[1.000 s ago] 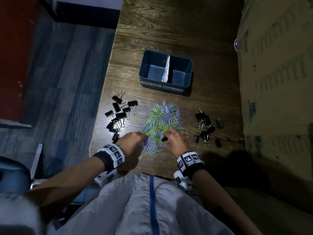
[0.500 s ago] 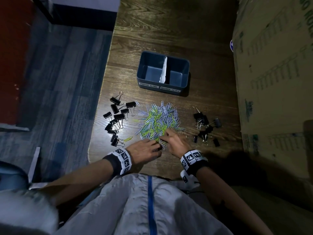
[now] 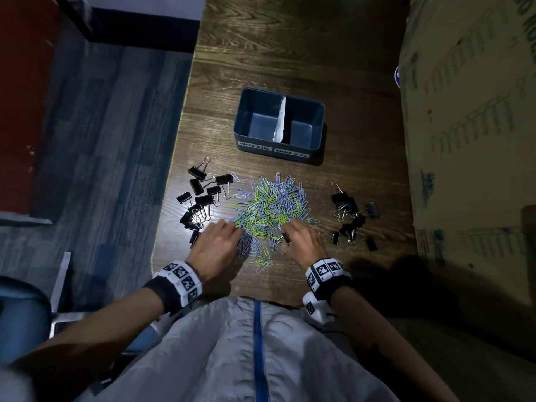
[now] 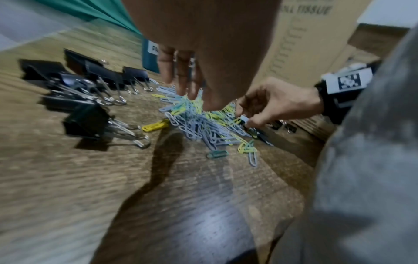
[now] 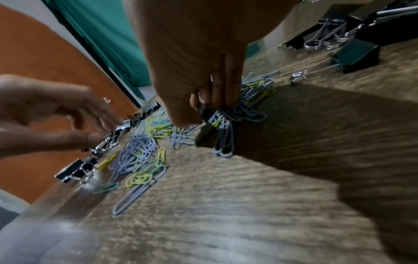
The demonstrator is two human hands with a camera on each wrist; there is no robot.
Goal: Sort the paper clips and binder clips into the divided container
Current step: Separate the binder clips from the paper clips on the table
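Note:
A mixed heap of lilac, yellow and green paper clips lies mid-table. Black binder clips sit in one group to its left and another to its right. Behind them stands the blue divided container with a white divider; both halves hold nothing. My left hand hovers over the heap's near-left edge, its fingers straight and holding nothing. At the near-right edge my right hand pinches a small black binder clip with several lilac paper clips tangled on it.
A large cardboard box walls off the table's right side. The table's left edge drops to a blue-grey floor. Labels on the container front read paper clips on the left and binder clips on the right.
My left hand has drawn back to the left, away from the right hand, and opened over the heap. The right hand stays at the heap's near edge, pinching the small binder clip.

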